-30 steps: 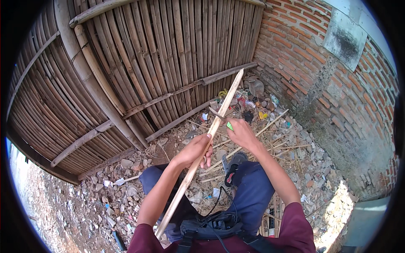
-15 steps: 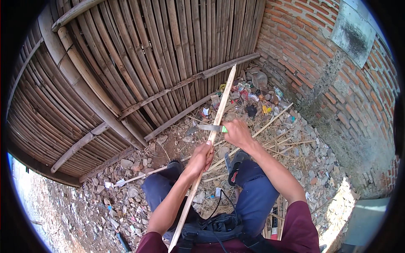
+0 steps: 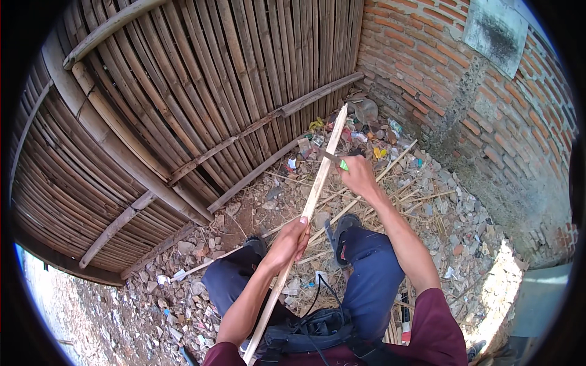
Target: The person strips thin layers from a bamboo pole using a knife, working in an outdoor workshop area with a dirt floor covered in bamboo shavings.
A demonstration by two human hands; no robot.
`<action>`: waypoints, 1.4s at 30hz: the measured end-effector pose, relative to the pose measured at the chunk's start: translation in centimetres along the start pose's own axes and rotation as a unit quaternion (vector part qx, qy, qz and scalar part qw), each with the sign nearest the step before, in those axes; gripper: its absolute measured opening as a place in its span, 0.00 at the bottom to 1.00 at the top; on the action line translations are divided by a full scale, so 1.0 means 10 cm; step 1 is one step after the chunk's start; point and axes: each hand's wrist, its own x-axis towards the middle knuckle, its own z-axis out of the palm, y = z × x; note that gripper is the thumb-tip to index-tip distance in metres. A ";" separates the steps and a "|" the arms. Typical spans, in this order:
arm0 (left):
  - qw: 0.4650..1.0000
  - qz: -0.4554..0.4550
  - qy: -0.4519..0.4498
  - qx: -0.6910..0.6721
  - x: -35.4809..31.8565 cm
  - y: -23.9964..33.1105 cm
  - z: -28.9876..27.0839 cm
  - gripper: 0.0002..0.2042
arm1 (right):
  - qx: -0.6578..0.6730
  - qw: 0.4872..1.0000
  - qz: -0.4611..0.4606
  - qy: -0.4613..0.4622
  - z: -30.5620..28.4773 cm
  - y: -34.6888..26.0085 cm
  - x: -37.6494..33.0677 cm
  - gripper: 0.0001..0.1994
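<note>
A long pale bamboo strip (image 3: 318,183) slants from my lap up and away toward the far corner. Around its middle my left hand (image 3: 289,244) is closed, thumb on top. Farther along, my right hand (image 3: 358,175) grips a knife (image 3: 330,157) by its green handle. The dark blade lies across the strip, seemingly touching it, well beyond my left hand. The strip's far tip is jagged. Its lower end passes between my legs beside a black waist bag (image 3: 308,334).
Slatted bamboo wall (image 3: 201,91) stands at left and ahead, with a brick wall (image 3: 421,73) at right. Rubble and litter (image 3: 360,131) cover the ground, mixed with thin bamboo strips (image 3: 400,160). My shoes (image 3: 345,235) rest among them.
My right hand and the knife have moved farther up the strip, away from my left hand. The left hand keeps its hold, and the view has shifted slightly.
</note>
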 end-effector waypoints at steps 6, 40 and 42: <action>0.998 0.031 0.017 0.044 0.07 0.27 0.04 0.18 | -0.015 0.994 -0.075 -0.083 -0.05 -0.29 -0.12 0.13; 0.998 0.058 0.011 0.039 0.11 0.01 0.01 0.20 | -0.080 0.995 0.040 0.044 0.19 0.22 -0.03 0.07; 0.999 0.031 0.004 0.017 0.02 0.02 -0.08 0.20 | -0.012 0.998 0.039 0.041 0.22 0.01 -0.05 0.07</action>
